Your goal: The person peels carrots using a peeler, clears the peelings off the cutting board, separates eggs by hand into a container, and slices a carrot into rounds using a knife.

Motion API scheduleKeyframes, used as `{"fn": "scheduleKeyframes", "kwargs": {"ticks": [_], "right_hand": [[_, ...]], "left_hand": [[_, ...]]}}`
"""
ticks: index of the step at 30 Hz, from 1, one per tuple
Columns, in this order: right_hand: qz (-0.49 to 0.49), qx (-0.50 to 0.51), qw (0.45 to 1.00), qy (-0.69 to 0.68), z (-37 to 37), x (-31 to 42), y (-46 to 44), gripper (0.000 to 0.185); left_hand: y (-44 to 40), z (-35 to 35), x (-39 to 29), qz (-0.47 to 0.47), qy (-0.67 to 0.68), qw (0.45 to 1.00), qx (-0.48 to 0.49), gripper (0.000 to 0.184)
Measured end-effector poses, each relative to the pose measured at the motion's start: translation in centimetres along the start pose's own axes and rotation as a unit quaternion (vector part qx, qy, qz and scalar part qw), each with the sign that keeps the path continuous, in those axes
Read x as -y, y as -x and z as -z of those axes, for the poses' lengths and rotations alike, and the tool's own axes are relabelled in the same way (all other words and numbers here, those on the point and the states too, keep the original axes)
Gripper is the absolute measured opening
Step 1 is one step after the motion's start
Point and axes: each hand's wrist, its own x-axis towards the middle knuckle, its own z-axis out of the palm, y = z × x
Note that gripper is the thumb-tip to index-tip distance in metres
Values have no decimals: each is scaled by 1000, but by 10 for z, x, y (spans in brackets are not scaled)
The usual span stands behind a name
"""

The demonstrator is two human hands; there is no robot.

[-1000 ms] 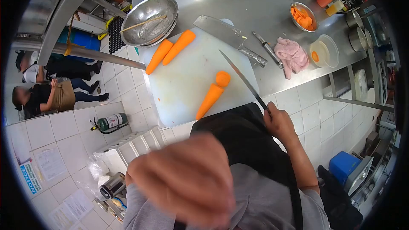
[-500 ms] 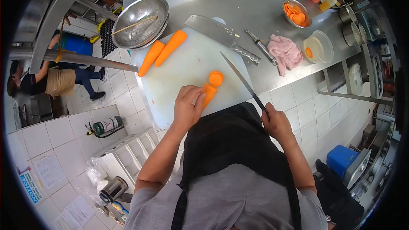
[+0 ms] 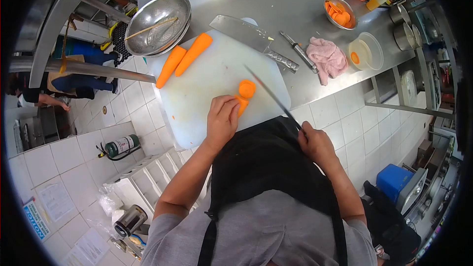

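On the white cutting board (image 3: 197, 113), my left hand (image 3: 222, 120) is closed around a partly cut carrot (image 3: 243, 104), covering much of it. Round carrot slices (image 3: 247, 88) lie just beyond its cut end. My right hand (image 3: 315, 143) grips the handle of a long kitchen knife (image 3: 271, 92); the blade points up and left over the board, to the right of the slices and apart from the carrot. Two peeled whole carrots (image 3: 194, 54) rest side by side at the board's far left. A wide cleaver (image 3: 241, 30) lies across the far edge.
A metal colander (image 3: 160, 19) with a stick in it stands at the back left. To the right are a peeler (image 3: 299, 51), a pink cloth (image 3: 327, 59), a plastic tub (image 3: 365, 51) and a steel bowl of carrot slices (image 3: 340, 12). Another person stands beyond the left rail (image 3: 98, 71).
The knife has shifted slightly left and its blade is blurred. My left hand has moved a little forward along the carrot. At the left, the other person has changed posture.
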Motion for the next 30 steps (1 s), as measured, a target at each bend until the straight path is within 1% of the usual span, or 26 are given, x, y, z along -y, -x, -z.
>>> {"fn": "scheduleKeyframes", "kwargs": {"ticks": [2,3,5,6,8,11,17,21,23,30], "right_hand": [[61,14,998,27,4,12,-1,14],[59,15,998,27,2,13,0,14],[120,13,991,58,-1,13,1,15],[117,15,991,57,-2,14,1,15],[136,26,983,118,0,18,1,15],[153,38,977,142,12,23,-1,15],[159,59,966,195,31,34,-4,15],[165,74,965,192,33,33,-8,15],[153,105,962,199,31,32,-12,15],[163,130,961,179,24,26,-26,14]], "left_hand": [[3,-6,3,-17,6,1000,-4,13],[5,-8,4,-34,12,999,-9,13],[5,-9,7,-40,9,999,-2,14],[6,-9,7,-45,5,999,2,14],[8,-9,6,-49,1,999,4,15],[7,-9,6,-55,-10,998,6,17],[6,-9,6,-55,-27,998,16,19],[6,-9,7,-56,-24,998,20,19],[6,-10,7,-55,-25,998,22,19],[7,-9,9,-57,-24,998,24,19]]}}
